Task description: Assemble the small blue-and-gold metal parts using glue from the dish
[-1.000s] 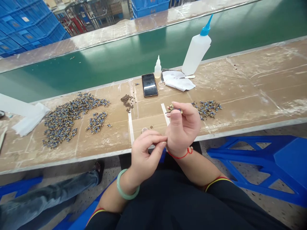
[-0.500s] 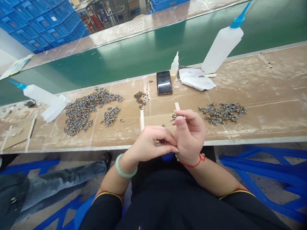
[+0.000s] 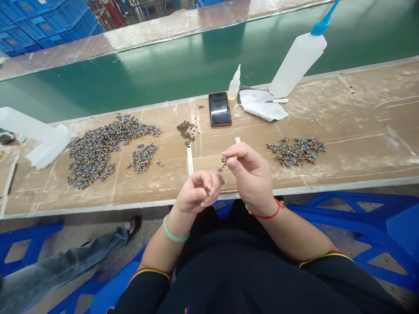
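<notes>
My right hand (image 3: pixel 253 176), with a red cord at its wrist, pinches a small blue-and-gold figurine (image 3: pixel 230 158) between thumb and fingertips. To its left, my left hand (image 3: pixel 198 192) is closed, thumb against fingers, on a small brown disc (image 3: pixel 207 190) that is mostly hidden. Beneath the hands, several brown discs (image 3: pixel 221 179) lie on a cardboard piece (image 3: pixel 209 162) near the bench edge. A loose heap of like brown discs (image 3: pixel 185 128) sits farther back. Similar figurines form a big pile (image 3: pixel 101 148) and a smaller pile (image 3: pixel 143 157) at left, and another group (image 3: pixel 296 151) at right.
Behind the hands are a phone (image 3: pixel 220 109), a small dropper bottle (image 3: pixel 234 83) and a white cloth (image 3: pixel 262 104). A large blue-tipped bottle (image 3: pixel 297 65) leans at right; another white bottle (image 3: pixel 24 124) lies at left. Blue stools (image 3: pixel 360 213) and a person's leg (image 3: pixel 75 261) are below the bench.
My hands have moved apart: the left went left and turned its fingertips up, away from the right palm. My right hand shifted slightly left and still holds the figurine. The view moved a little.
</notes>
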`<act>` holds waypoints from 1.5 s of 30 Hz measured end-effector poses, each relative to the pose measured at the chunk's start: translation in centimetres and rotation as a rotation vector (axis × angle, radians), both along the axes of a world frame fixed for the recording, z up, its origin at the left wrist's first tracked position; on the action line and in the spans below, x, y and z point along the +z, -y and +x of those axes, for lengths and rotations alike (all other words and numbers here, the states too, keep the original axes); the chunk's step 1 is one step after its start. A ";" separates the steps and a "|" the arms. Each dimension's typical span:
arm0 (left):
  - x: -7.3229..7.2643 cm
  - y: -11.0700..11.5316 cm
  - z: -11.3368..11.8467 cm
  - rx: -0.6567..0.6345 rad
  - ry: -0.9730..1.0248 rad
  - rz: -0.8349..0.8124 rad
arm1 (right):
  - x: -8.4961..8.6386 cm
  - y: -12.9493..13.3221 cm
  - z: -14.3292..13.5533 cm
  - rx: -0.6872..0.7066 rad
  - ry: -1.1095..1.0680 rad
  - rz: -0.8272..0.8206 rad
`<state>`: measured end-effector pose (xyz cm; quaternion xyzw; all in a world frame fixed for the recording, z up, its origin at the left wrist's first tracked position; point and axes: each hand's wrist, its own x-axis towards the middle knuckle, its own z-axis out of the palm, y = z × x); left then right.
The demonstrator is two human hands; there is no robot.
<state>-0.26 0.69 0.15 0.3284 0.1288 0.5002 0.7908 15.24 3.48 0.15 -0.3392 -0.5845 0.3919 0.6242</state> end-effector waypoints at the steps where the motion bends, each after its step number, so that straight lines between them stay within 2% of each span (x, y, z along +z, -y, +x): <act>1: 0.0 0.0 -0.2 0.005 0.012 -0.008 | -0.1 -0.2 0.6 0.026 0.060 0.027; 8: -1.1 0.6 -1.6 0.069 0.013 -0.006 | -0.3 -1.9 3.3 0.216 0.501 0.254; 12: -2.8 1.3 -2.7 0.156 0.012 0.043 | -0.5 -2.4 4.0 0.246 0.681 0.361; 16: -4.8 2.2 -3.5 0.250 -0.050 0.094 | -0.7 -2.6 4.6 0.271 0.783 0.388; 19: -5.6 2.7 -3.3 0.365 -0.144 0.165 | -0.8 -2.8 4.8 0.304 0.828 0.396; 24: -5.6 2.9 -2.7 0.527 -0.283 0.268 | -0.5 -2.9 4.7 0.321 0.858 0.444; 32: -5.4 3.2 -2.5 0.542 -0.343 0.275 | -0.3 -2.9 4.6 0.345 0.897 0.445; 41: -5.5 3.3 -2.5 0.587 -0.395 0.270 | -0.4 -2.9 4.8 0.309 0.872 0.427; 43: -5.6 3.3 -2.3 0.617 -0.406 0.263 | -0.4 -2.6 4.8 0.289 0.835 0.388; 45: -5.6 3.3 -2.0 0.672 -0.430 0.251 | -0.2 -1.9 4.5 0.242 0.743 0.282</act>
